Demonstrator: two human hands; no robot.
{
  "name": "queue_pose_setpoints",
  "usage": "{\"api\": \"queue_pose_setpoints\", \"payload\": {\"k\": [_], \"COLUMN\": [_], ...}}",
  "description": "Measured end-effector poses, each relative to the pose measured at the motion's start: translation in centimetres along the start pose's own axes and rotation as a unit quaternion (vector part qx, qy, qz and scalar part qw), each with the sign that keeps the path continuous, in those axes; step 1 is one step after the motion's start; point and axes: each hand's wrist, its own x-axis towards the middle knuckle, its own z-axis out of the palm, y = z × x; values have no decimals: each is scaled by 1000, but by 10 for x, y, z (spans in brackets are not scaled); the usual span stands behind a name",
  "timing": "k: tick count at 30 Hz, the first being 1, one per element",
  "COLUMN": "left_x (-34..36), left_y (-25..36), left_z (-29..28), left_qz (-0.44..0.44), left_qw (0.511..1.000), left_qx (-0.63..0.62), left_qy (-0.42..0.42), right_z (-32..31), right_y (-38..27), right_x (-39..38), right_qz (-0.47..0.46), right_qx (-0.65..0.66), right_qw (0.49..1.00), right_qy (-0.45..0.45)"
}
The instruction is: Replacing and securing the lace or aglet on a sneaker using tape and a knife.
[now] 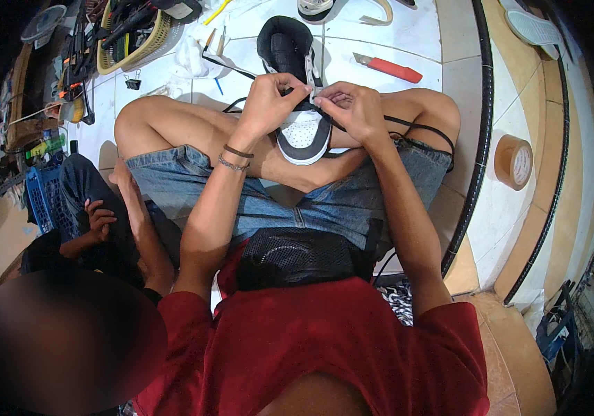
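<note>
Nearest, a red T-shirt (342, 326) is filling the lower view, and a black mesh pouch (295, 258) is lying in the lap over blue denim shorts (175, 170). To the left, a co-worker's hand (100, 220) is resting by a blue plastic basket (41, 197). A chain bracelet (233, 163) is circling the left wrist, where the left hand (272, 105) is curling its thumb and fingers almost together at the eyelet edge of a high-top sneaker (302, 130). The right hand (354, 111) is facing it, thumb and forefinger nearly meeting; I cannot tell exactly what either is gripping. Between them the sneaker is pointing its white perforated toe back toward the person, its black collar opening away. A black lace (416, 125) is trailing over the right leg. Off to the right, a roll of brown packing tape (513, 162) is sitting on the tiles. Farther out, a red utility knife (395, 69) is lying beyond the right hand, a black binder clip (132, 82) is lying to the left, and a yellow plastic basket (148, 49) is holding dark tools
</note>
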Motion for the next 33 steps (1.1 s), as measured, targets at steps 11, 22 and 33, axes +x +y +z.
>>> {"api": "queue_pose_setpoints", "payload": {"k": [11,22,33], "left_x": [1,2,0], "left_y": [1,-3,7], "left_z": [-2,-2,-13], "left_qz": [10,6,22], "left_qw": [1000,1000,996], "left_qx": [8,-18,-29], "left_qy": [-8,-16,-77], "right_z": [-2,-6,-17], "right_y": [-4,6,20], "right_x": [10,13,22], "right_qz": [32,38,47], "right_qx": [-30,69,107], "right_qw": [999,995,985], "right_qy": [-30,-55,-127]}}
